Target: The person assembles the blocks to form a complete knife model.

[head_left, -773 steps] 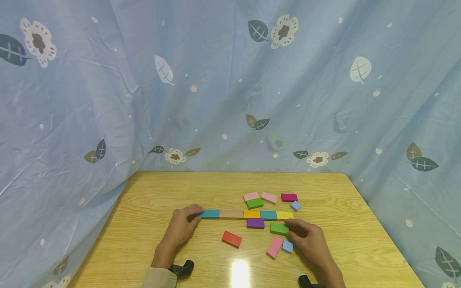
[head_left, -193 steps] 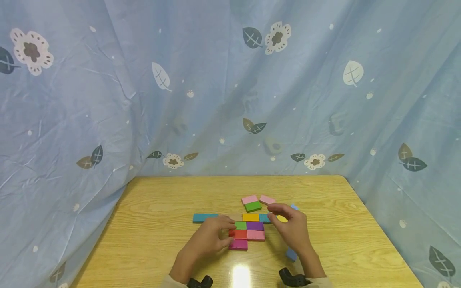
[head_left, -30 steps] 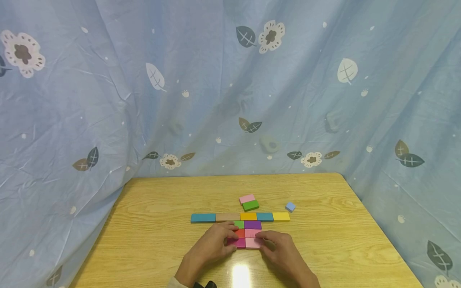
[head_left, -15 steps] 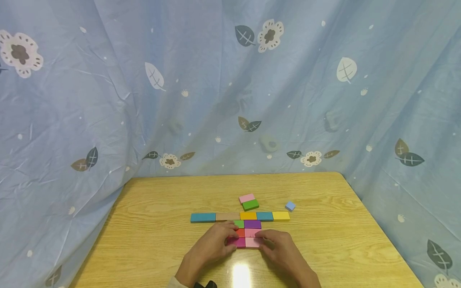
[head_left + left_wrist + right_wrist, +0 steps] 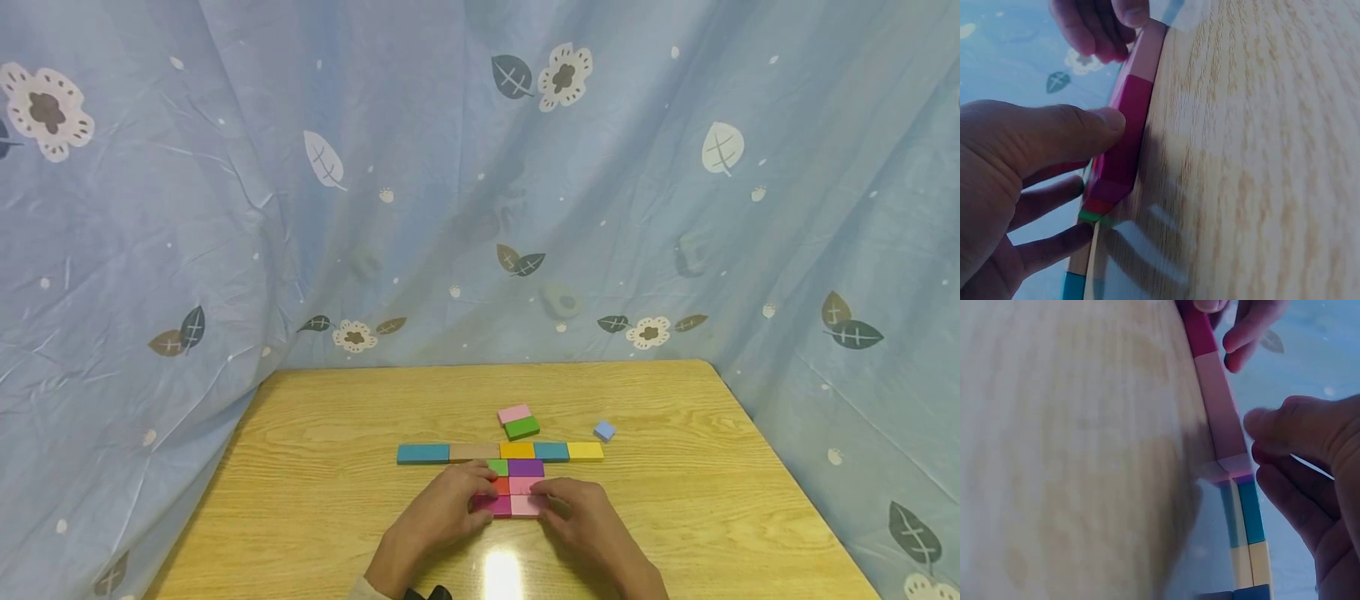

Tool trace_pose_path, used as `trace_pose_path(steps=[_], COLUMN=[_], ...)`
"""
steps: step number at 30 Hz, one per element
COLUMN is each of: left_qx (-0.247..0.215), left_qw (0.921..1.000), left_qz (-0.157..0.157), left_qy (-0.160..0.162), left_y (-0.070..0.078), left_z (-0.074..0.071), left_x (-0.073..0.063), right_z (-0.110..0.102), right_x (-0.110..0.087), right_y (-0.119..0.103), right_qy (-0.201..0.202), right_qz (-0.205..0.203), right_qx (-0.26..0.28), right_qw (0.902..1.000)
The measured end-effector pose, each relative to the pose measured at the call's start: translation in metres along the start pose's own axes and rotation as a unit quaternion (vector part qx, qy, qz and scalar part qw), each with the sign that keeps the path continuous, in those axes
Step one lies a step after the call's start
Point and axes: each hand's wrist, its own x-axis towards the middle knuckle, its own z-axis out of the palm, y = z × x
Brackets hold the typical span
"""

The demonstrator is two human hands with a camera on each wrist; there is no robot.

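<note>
Coloured wooden blocks lie flat in three short rows: light green and purple [image 5: 526,468], red [image 5: 502,486] and pink [image 5: 522,484], magenta [image 5: 495,506] and pale pink [image 5: 527,505]. At their left side is my left hand [image 5: 447,502]; its thumb rests on the magenta block [image 5: 1124,128] in the left wrist view, other fingers spread along the left edge. My right hand [image 5: 587,518] is at the right ends of the pink blocks, fingers loosely bent, thumb by the pale pink block [image 5: 1221,406]. Whether the right fingertips press it is unclear.
Behind the rows runs a long line of blocks: teal [image 5: 423,454], tan [image 5: 471,452], orange [image 5: 517,450], teal [image 5: 552,452], yellow [image 5: 586,452]. Farther back lie a pale pink block [image 5: 514,413], a green block [image 5: 522,428] and a small blue block [image 5: 604,431]. A patterned curtain [image 5: 427,192] surrounds the table.
Since 25.8 s ago, scattered blocks have been gathered into rows below the long line. Since 6.4 s ago, a pale pink block has come beside the magenta one. The hands have barely moved in the last second.
</note>
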Motion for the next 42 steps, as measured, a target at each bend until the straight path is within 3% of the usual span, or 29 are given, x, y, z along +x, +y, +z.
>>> trace_pose_path(steps=[5, 8, 14, 20, 29, 34, 42], left_qx=[0.017, 0.027, 0.049, 0.066, 0.106, 0.102, 0.107], left_qw=[0.9989, 0.9975, 0.9981, 0.9976, 0.9939, 0.9944, 0.994], left_qz=[0.032, 0.045, 0.027, 0.017, 0.026, 0.026, 0.02], left_qy=[0.03, 0.047, 0.027, 0.012, 0.014, 0.011, 0.016], left_y=[0.003, 0.008, 0.021, 0.029, 0.03, 0.03, 0.029], left_z=[0.0, 0.001, 0.007, 0.017, 0.025, 0.025, 0.026], left_x=[0.001, 0.003, 0.01, 0.016, 0.021, 0.021, 0.022], right_z=[-0.012, -0.024, -0.045, -0.049, -0.029, -0.02, -0.018], right_x=[0.007, 0.017, 0.045, 0.074, 0.101, 0.106, 0.105], right_y=[0.0, 0.005, 0.017, 0.034, 0.062, 0.073, 0.081], right_qy=[0.029, 0.062, 0.077, 0.052, -0.021, -0.051, -0.067], right_qz=[0.018, -0.011, -0.018, 0.019, 0.072, 0.095, 0.093], right_qx=[0.022, 0.004, 0.033, 0.092, 0.199, 0.207, 0.167], right_qw=[0.9992, 0.998, 0.9964, 0.9942, 0.9771, 0.9723, 0.9793])
